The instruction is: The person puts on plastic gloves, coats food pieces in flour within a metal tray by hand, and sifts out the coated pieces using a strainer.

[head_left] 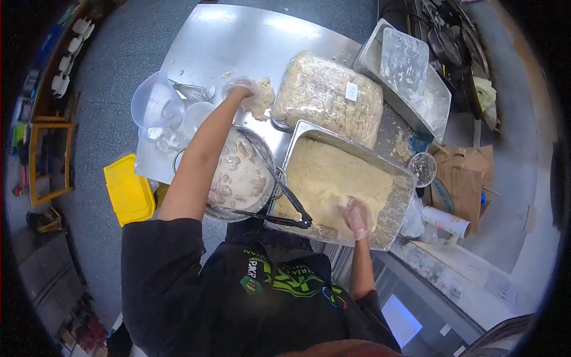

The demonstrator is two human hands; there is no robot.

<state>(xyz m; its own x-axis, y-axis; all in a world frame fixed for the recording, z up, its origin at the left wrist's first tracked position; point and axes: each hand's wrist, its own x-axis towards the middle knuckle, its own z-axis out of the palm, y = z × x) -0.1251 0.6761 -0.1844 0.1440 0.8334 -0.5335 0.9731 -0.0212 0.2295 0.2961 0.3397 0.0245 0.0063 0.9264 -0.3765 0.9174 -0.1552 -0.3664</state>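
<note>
My left hand (240,89), in a clear glove, reaches across to a pale crumb-coated heap (260,100) on the metal table; its fingers are blurred and partly hidden. In a clear glove too, my right hand (357,218) is low over the pale crumbs (333,169) inside a metal tray (389,235), its fingers smeared by motion. Left of that tray stands a round pot (269,149) of pieces in milky liquid (241,181), partly under my left forearm. Black tongs (295,205) lie across the pot's right side.
Behind the crumb tray is a large plastic-wrapped block (330,98) with a white label. A deep metal pan (437,113) holds a clear container (404,62). Plastic jugs (157,101) and a whisk (193,91) are at the left. A yellow container (129,190) sits below the table's left edge.
</note>
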